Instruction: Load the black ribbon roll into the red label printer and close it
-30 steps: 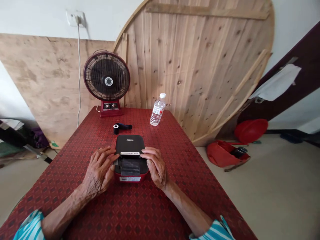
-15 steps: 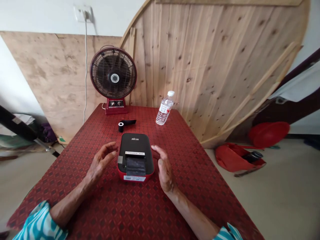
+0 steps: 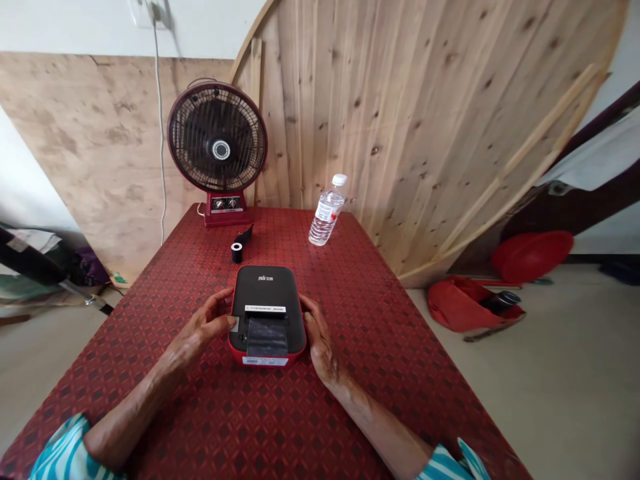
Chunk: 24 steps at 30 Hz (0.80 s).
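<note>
A small black and red label printer (image 3: pixel 267 307) sits in the middle of the red patterned table (image 3: pixel 210 413), lid shut, with a strip of dark tape (image 3: pixel 267 337) coming out of its front slot. My left hand (image 3: pixel 205 325) holds the printer's left side, thumb near a grey side button. Against its right side presses my right hand (image 3: pixel 317 339), fingers curled along the edge. Behind the printer lies a small black tape roll (image 3: pixel 238 250) with a loose end.
A red desk fan (image 3: pixel 218 150) stands at the table's far edge, its cord running up to a wall socket. A clear water bottle (image 3: pixel 326 211) stands at the far right. A big round wooden board leans on the wall. Red bags (image 3: pixel 467 305) lie on the floor at right.
My hands lay on the printer's lid, lifted off and apart half a second ago, and now grip both of its sides. The view shifted slightly.
</note>
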Tool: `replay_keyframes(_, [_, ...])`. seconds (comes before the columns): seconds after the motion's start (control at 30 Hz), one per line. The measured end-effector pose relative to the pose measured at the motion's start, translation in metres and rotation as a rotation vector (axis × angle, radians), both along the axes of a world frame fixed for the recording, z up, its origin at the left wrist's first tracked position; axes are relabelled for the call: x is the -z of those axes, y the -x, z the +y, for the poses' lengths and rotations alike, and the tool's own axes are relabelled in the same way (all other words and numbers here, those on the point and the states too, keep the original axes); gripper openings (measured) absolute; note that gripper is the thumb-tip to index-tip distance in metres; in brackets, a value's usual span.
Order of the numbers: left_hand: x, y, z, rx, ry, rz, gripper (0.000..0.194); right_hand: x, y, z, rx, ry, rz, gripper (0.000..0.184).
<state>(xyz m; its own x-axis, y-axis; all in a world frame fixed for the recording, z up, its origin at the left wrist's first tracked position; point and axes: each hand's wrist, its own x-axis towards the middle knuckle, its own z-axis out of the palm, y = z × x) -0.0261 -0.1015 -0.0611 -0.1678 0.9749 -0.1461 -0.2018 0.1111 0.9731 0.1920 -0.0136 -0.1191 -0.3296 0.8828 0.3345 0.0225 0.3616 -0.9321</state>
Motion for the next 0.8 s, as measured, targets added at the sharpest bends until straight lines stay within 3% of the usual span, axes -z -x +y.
replay_keyframes(0.4, [0.01, 0.004, 0.002, 0.026, -0.049, 0.176, 0.066, 0.0, 0.0, 0.0, 0.004, -0.004, 0.001, 0.038])
replay_keyframes(0.8, [-0.003, 0.001, -0.002, -0.004, -0.039, 0.234, 0.063, -0.001, 0.003, 0.001, 0.008, -0.027, -0.002, 0.036])
